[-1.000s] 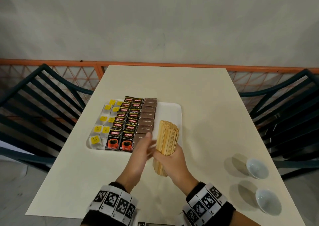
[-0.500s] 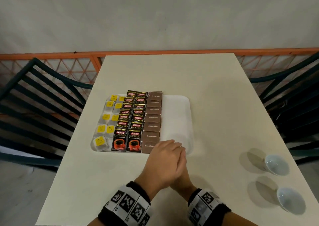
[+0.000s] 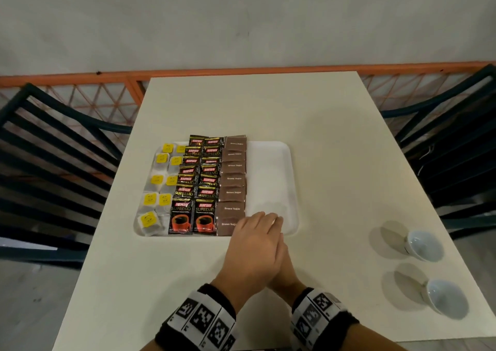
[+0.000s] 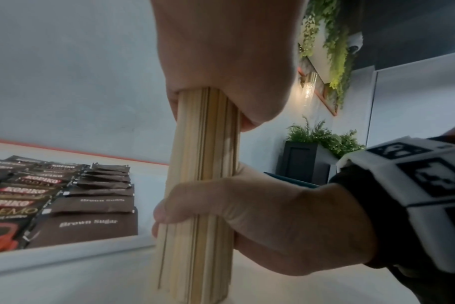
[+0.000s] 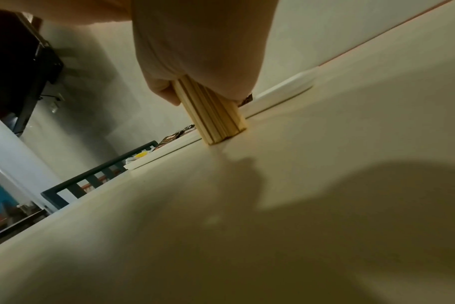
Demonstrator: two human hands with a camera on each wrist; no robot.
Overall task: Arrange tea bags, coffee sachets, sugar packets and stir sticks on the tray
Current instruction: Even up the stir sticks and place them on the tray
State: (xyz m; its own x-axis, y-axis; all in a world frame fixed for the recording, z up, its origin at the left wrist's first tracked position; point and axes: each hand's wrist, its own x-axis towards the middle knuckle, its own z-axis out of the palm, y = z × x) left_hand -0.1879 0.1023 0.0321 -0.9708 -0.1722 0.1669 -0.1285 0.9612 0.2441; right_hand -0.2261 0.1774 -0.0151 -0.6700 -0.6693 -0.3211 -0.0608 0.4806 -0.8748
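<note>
A bundle of wooden stir sticks stands upright with its lower end on the table, just in front of the white tray. My right hand grips the bundle low down. My left hand wraps over its top and hides it in the head view. On the tray lie tea bags with yellow tags at the left, black coffee sachets in the middle, then brown sugar packets. The tray's right strip is bare.
Two small white cups lie tipped at the right near the cream table's edge. Dark slatted chairs stand at the left and right. An orange railing runs behind the table.
The bundle, held slanted over the tray's front edge in my right hand, now stands on end on the table. My left hand has moved from its side onto its top.
</note>
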